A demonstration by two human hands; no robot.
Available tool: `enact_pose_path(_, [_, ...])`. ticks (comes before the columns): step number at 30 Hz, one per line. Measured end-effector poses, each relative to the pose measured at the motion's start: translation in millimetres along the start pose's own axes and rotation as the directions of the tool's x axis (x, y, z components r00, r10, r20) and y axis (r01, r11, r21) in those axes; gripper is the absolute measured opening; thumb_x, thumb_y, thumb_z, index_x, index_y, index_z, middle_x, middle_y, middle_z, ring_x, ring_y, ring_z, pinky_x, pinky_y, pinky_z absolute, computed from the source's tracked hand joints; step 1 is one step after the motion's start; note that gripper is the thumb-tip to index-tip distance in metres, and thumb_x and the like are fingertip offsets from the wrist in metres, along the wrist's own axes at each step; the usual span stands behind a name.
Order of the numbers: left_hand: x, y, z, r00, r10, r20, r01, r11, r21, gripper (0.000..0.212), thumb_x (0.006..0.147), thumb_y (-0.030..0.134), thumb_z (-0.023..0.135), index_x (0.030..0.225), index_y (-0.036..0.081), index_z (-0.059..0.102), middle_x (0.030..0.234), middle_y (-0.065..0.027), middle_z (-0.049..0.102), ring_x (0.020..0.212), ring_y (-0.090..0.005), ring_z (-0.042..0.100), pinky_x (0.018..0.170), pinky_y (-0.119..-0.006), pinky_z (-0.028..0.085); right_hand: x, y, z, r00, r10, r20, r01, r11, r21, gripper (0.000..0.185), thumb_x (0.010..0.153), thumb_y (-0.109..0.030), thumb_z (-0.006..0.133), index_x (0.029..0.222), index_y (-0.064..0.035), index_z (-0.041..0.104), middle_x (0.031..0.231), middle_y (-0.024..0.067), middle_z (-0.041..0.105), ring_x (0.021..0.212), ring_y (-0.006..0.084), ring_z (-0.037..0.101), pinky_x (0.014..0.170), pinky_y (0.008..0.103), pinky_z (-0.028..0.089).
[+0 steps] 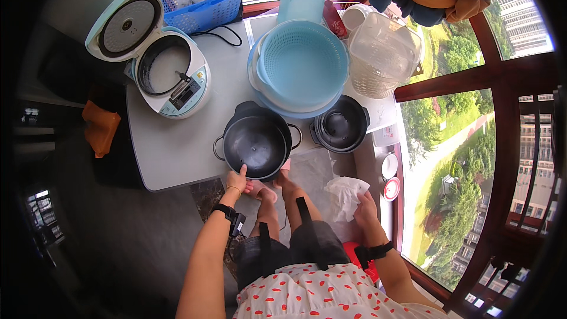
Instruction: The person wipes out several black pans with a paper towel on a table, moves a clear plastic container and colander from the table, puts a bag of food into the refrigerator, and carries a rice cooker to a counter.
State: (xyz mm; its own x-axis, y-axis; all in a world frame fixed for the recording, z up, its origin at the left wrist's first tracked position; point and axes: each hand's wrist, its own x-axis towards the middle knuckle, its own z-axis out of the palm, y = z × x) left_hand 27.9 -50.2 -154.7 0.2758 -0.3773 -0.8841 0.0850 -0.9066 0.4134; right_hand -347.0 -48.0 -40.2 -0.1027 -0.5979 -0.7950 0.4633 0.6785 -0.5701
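Observation:
My left hand (238, 180) grips the near rim of a dark cooking pot (254, 146) with two metal loop handles, the thumb over the edge. The pot is at the front edge of the white table (177, 150), and its dark inside faces up. Behind it, partly covered, is another dark pot-like piece (248, 107). Off to the right, above the floor, my right hand (366, 207) holds a crumpled white cloth or tissue (345, 195). To the right of the pot stands a smaller black pot (340, 123).
A rice cooker (184, 84) with its lid up and whitish contents stands at the left. Nested blue basins and a colander (303, 62) fill the table's middle, beside a clear-lidded basket (381, 57). A blue plastic basket (208, 9) and black cord (228, 37) are behind. Windows border the right.

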Motion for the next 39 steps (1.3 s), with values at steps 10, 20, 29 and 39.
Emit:
enact_pose_path(10, [-17,0,15,0.916,-0.314,-0.251,0.158,0.855,-0.493,0.056,0.072,0.057,0.055,0.076,0.001,0.053,0.056,-0.0055,0.054,0.040,-0.0129,0.050,0.033,-0.023,0.040,70,-32,-31,0.997,-0.062,-0.034,0.061,0.998,-0.025,0.024,0.079,0.003,0.042,0.101,0.0039,0.053,0.094,0.0108,0.059,0.086,0.0217,0.058,0.077,0.0314,0.047])
enact_pose_path(20, [-22,13,200,0.957,0.074,0.281,0.040,0.924,-0.381,0.054,0.082,0.028,0.055,0.125,0.010,0.030,0.100,-0.0150,0.055,0.084,-0.0238,0.056,0.064,-0.035,0.050,234,-87,30,0.986,-0.159,-0.044,0.143,0.957,-0.254,0.020,0.071,-0.005,0.052,0.090,-0.0010,0.056,0.082,0.0068,0.055,0.074,0.0170,0.053,0.062,0.0293,0.044])
enact_pose_path(29, [52,60,252,0.975,0.172,0.142,-0.089,0.885,-0.458,0.063,0.085,0.010,0.051,0.134,0.012,0.011,0.096,-0.0127,0.055,0.070,-0.0230,0.059,0.060,-0.035,0.053,292,-55,42,0.587,-0.510,0.629,0.599,-0.249,-0.761,0.028,0.068,-0.004,0.054,0.096,-0.0057,0.056,0.103,0.0148,0.046,0.094,0.0323,0.046,0.076,0.0374,0.044])
enact_pose_path(39, [39,70,266,0.974,0.179,0.138,-0.096,0.881,-0.463,0.055,0.087,0.004,0.045,0.131,0.010,0.013,0.096,-0.0135,0.053,0.071,-0.0230,0.060,0.063,-0.036,0.055,265,-10,77,0.514,-0.390,0.764,0.810,-0.071,-0.581,0.041,0.069,0.000,0.049,0.109,0.0029,0.049,0.118,0.0183,0.040,0.106,0.0349,0.038,0.093,0.0394,0.033])
